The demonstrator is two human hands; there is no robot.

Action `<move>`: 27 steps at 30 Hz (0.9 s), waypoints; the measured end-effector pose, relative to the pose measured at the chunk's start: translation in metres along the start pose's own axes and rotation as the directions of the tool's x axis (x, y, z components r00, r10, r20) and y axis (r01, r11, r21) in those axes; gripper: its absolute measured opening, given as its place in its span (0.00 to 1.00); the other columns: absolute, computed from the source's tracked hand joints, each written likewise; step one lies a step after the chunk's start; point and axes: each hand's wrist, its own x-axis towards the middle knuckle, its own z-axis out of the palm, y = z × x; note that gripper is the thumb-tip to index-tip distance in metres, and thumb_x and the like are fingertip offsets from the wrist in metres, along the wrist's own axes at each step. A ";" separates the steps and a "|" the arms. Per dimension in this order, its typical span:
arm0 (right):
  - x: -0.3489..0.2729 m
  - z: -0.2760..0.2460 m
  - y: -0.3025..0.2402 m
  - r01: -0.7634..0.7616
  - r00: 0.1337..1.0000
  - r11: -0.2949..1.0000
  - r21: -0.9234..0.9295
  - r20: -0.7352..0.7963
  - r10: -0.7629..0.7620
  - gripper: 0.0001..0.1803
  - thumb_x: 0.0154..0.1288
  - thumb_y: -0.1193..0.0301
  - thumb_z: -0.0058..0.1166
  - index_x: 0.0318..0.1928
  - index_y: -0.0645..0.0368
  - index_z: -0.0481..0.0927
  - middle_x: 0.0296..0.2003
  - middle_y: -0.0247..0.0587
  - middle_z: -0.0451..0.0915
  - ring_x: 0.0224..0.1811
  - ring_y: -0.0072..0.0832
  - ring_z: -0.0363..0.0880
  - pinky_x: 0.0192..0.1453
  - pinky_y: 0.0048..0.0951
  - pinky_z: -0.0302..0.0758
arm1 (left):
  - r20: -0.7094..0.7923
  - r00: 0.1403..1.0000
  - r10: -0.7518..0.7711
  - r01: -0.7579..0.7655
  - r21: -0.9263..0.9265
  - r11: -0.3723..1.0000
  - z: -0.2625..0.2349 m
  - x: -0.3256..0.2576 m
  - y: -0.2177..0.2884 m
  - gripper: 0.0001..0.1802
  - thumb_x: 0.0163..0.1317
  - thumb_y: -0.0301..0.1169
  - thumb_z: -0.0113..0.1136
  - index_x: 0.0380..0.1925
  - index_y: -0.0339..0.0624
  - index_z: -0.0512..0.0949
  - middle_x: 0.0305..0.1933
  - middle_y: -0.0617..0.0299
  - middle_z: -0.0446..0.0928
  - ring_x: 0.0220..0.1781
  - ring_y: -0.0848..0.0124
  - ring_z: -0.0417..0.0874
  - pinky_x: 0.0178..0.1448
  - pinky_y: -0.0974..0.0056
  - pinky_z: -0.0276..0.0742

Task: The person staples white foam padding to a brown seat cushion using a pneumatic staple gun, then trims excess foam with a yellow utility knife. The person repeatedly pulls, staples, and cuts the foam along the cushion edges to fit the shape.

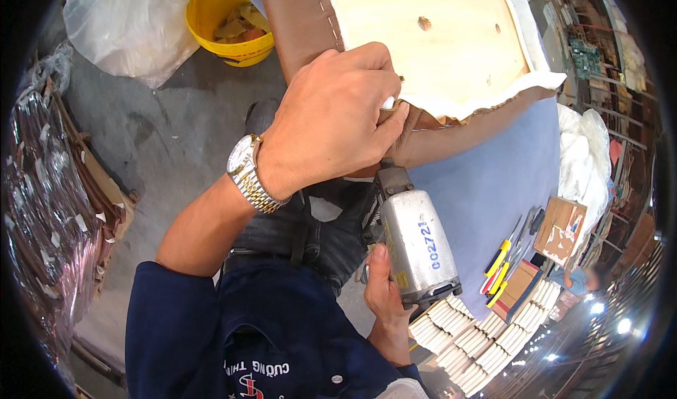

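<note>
My left hand point(337, 113), with a metal watch on the wrist, pinches the brown leather point(451, 134) and pulls it over the edge of a plywood seat base point(423, 32) with white padding. My right hand point(384, 293) grips a silver pneumatic staple gun point(416, 240) from below. The gun's nose points up at the leather edge just under my left fingers. The seat lies upside down on a blue-covered table point(486, 187).
A yellow bucket point(229, 18) of scraps and a clear plastic bag point(130, 22) stand on the concrete floor at top left. Rolled material in plastic lies at left. White staple strips point(479, 332), yellow-handled tools point(497, 265) and cardboard boxes point(560, 230) sit at the table's right.
</note>
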 end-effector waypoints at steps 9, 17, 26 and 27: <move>0.016 -0.004 -0.014 -0.062 0.997 0.995 -0.079 0.034 0.065 0.38 0.57 0.79 0.72 0.67 0.66 0.70 0.60 0.53 0.72 0.63 0.43 0.79 0.64 0.36 0.77 | 0.013 1.000 0.001 0.000 -0.024 1.000 -0.003 0.001 -0.002 0.09 0.58 0.30 0.72 0.27 0.37 0.81 0.32 0.58 0.78 0.32 0.59 0.82 0.36 0.59 0.76; 0.048 -0.021 -0.031 -0.098 0.995 0.986 0.137 0.016 0.096 0.21 0.65 0.78 0.68 0.58 0.66 0.82 0.51 0.47 0.87 0.52 0.32 0.87 0.57 0.33 0.81 | 0.038 0.999 0.013 -0.006 -0.170 0.985 -0.007 -0.006 -0.003 0.11 0.57 0.29 0.71 0.23 0.37 0.79 0.31 0.59 0.79 0.31 0.62 0.82 0.36 0.61 0.76; 0.040 -0.014 0.007 -0.029 0.999 0.956 0.292 -0.017 0.036 0.16 0.60 0.78 0.70 0.48 0.63 0.84 0.44 0.51 0.82 0.41 0.49 0.86 0.44 0.39 0.81 | 0.035 0.998 0.053 -0.051 -0.046 0.998 -0.012 0.005 -0.006 0.13 0.57 0.34 0.67 0.32 0.32 0.84 0.35 0.53 0.81 0.35 0.58 0.85 0.42 0.61 0.80; 0.030 -0.017 0.009 -0.007 0.999 0.963 0.268 -0.036 0.017 0.16 0.61 0.79 0.70 0.49 0.67 0.83 0.44 0.52 0.84 0.41 0.46 0.87 0.47 0.37 0.81 | 0.059 0.997 0.049 -0.048 -0.014 0.999 -0.008 0.007 -0.006 0.16 0.57 0.38 0.70 0.32 0.33 0.83 0.37 0.52 0.82 0.35 0.56 0.85 0.42 0.58 0.80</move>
